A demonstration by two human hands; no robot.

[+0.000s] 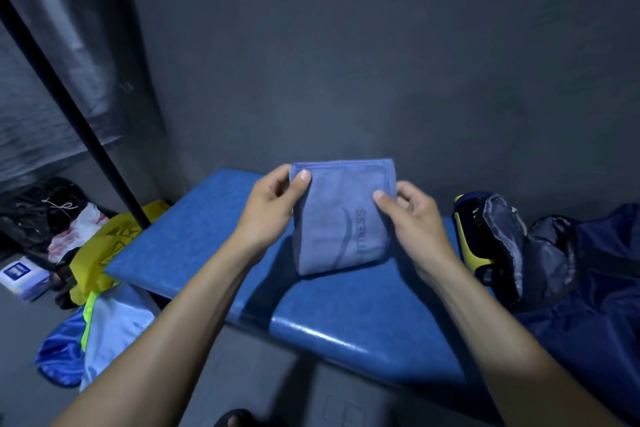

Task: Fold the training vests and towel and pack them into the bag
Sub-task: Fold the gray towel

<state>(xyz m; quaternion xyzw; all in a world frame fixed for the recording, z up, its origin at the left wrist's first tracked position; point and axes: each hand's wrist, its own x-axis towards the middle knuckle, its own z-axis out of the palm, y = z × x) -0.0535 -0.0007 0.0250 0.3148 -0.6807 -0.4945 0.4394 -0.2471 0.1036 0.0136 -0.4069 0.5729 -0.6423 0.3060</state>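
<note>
Got the towel (341, 218) folded into a small square, left hand (273, 210) and right hand (414, 218) pinching its side edges, held just above the blue bench (346, 319). Folding looks done. Next it goes into the bag (588, 281), right of the bench.

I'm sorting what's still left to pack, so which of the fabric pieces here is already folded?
The blue-grey towel, pinched by the left hand and right hand above the blue bench, is a neat rectangle. The yellow vest and light blue vest lie crumpled left of it.

The towel (341, 218) stands on the bench (194, 232), bag (588, 288) right, vests (104, 326) left.
</note>
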